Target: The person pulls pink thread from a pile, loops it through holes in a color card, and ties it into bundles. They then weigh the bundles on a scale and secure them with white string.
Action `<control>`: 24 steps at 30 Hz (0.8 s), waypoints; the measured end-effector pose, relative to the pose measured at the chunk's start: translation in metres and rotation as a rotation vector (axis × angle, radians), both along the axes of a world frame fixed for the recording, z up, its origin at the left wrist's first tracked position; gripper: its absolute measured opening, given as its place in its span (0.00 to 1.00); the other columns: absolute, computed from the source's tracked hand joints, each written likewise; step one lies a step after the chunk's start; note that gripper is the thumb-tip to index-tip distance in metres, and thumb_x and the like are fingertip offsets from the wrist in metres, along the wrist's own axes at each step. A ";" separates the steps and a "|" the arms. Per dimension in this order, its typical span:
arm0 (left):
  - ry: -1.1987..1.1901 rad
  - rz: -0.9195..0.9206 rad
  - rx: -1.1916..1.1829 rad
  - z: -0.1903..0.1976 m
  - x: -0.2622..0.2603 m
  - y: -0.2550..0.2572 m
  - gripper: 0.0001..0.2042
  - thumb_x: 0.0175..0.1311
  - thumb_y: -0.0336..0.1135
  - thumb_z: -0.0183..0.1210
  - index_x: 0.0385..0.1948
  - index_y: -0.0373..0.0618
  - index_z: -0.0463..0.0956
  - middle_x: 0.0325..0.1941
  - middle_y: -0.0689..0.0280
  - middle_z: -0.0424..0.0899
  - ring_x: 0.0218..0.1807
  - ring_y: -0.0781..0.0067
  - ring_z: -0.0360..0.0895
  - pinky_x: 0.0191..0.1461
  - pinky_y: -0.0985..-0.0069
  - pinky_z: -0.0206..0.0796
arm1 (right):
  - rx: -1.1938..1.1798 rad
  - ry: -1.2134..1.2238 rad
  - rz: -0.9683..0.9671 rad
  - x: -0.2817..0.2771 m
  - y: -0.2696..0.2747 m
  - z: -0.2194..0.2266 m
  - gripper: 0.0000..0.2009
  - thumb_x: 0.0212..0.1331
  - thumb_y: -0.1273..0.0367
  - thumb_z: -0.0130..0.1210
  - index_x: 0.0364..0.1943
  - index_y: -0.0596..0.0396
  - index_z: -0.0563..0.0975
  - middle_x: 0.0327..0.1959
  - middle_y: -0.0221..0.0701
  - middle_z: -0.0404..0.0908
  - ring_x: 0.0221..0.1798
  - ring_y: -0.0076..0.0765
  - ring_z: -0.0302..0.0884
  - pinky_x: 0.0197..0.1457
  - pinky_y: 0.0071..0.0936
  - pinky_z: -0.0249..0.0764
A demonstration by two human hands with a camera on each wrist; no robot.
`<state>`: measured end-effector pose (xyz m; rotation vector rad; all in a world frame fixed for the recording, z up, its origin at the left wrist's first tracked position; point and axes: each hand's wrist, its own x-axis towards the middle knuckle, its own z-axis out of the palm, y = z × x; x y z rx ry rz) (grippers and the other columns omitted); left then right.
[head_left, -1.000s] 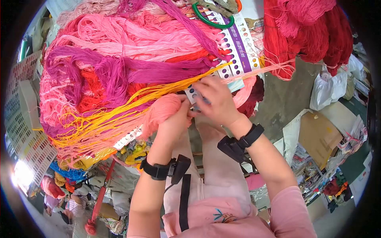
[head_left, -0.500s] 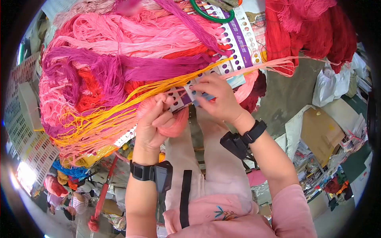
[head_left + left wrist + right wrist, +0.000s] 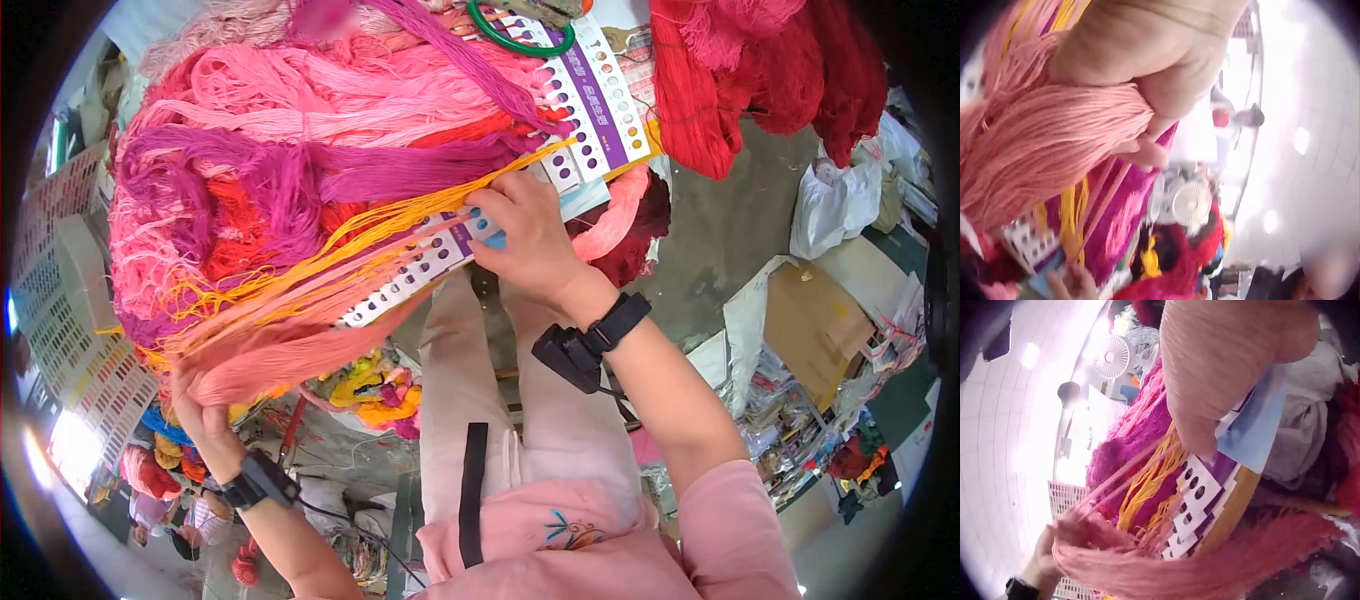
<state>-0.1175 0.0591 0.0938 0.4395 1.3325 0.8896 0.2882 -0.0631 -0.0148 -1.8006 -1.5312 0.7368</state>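
- Head view: the left hand (image 3: 208, 412) is at the lower left of the thread heap, its fingers curled round the end of a salmon skein (image 3: 300, 368).
- Head view: the salmon skein extends from the left hand to the right, along the near edge of a row of punched cards (image 3: 425, 258).
- Head view: the right hand (image 3: 535, 238) is at the opposite end of this row, with bent fingers and thumb gripping the cards. Whether it also pinches salmon strands is hard to tell, as the fingertips are partly covered.
- Head view: yellow strands (image 3: 400, 217) lie diagonally just beyond the punched cards. A purple skein (image 3: 430, 172) and light pink skeins (image 3: 300, 85) lie farther up the heap.
- Head view: a green ring (image 3: 520, 46) is at the top edge; red skeins (image 3: 740, 85) hang at the upper right.
- Left wrist view: the left hand is close to the camera, the salmon skein held between thumb and fingers and fanning out toward the left. The right hand appears small at the bottom.
- Right wrist view: the right thumb presses beside the punched cards, next to a light-blue sheet (image 3: 1259, 422). The salmon skein crosses the foreground below the cards. The left hand is at the lower left, near a white lattice basket (image 3: 1063, 499).
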 end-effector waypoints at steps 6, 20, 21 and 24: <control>0.099 -0.256 -0.114 0.037 0.117 -0.054 0.17 0.57 0.38 0.46 0.43 0.33 0.64 0.28 0.66 0.75 0.29 0.79 0.72 0.34 0.83 0.67 | 0.015 -0.010 0.000 -0.003 0.001 0.011 0.16 0.31 0.70 0.55 0.31 0.53 0.71 0.32 0.31 0.66 0.38 0.38 0.64 0.38 0.32 0.57; -0.542 -0.341 -0.325 -0.013 0.227 -0.075 0.24 0.60 0.45 0.37 0.49 0.32 0.60 0.52 0.57 0.64 0.49 0.68 0.66 0.49 0.73 0.59 | -0.524 1.458 -0.276 -0.043 -0.007 0.075 0.03 0.48 0.75 0.48 0.24 0.60 0.74 0.18 0.25 0.71 0.18 0.13 0.65 0.19 0.11 0.60; -0.420 -0.414 -0.301 -0.015 0.227 -0.080 0.22 0.60 0.42 0.39 0.48 0.31 0.61 0.49 0.57 0.66 0.47 0.68 0.67 0.48 0.74 0.60 | -0.525 1.505 -0.279 -0.039 -0.008 0.076 0.03 0.48 0.75 0.48 0.24 0.60 0.73 0.19 0.26 0.72 0.18 0.13 0.65 0.19 0.11 0.60; -0.338 -0.482 -0.303 -0.018 0.230 -0.083 0.17 0.57 0.35 0.44 0.43 0.31 0.65 0.43 0.57 0.71 0.41 0.69 0.71 0.44 0.76 0.62 | -0.562 1.562 -0.314 -0.034 -0.006 0.084 0.04 0.49 0.75 0.46 0.25 0.61 0.72 0.20 0.27 0.72 0.18 0.13 0.65 0.20 0.11 0.60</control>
